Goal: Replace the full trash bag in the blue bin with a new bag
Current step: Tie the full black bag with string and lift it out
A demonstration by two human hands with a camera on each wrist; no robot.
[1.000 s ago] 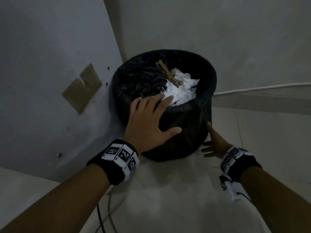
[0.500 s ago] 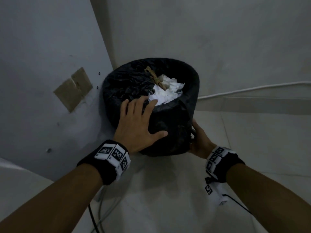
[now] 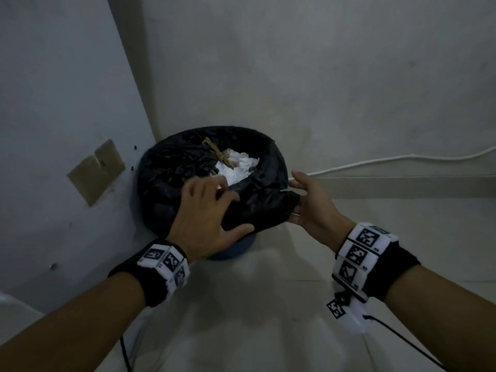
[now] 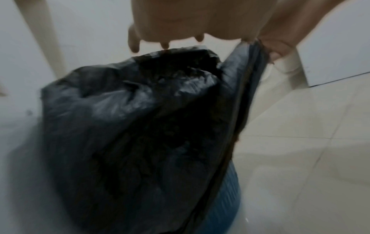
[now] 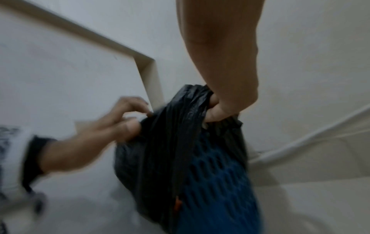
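Only the right wrist view shows the blue bin [image 5: 218, 182] (perforated).

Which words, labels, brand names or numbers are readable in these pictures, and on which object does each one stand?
None can be read.
Wristbands on the left hand and right hand: black-and-white square code patterns; tiny marks beside them too small to read.
Black plastic trash bag and blue perforated plastic bin: no text.

Dim, flat indoor light, source not visible; grey-blue cast. Head view fairly sharp, wide-angle bending at edges, soft arm shadows on floor [image 3: 241, 304]. Black bag [image 3: 174, 183] nearly detail-less, faint sheen only. Both wrist views motion-blurred: left hand [image 5: 104, 131] smeared, bin [image 5: 216, 182] soft. No glare
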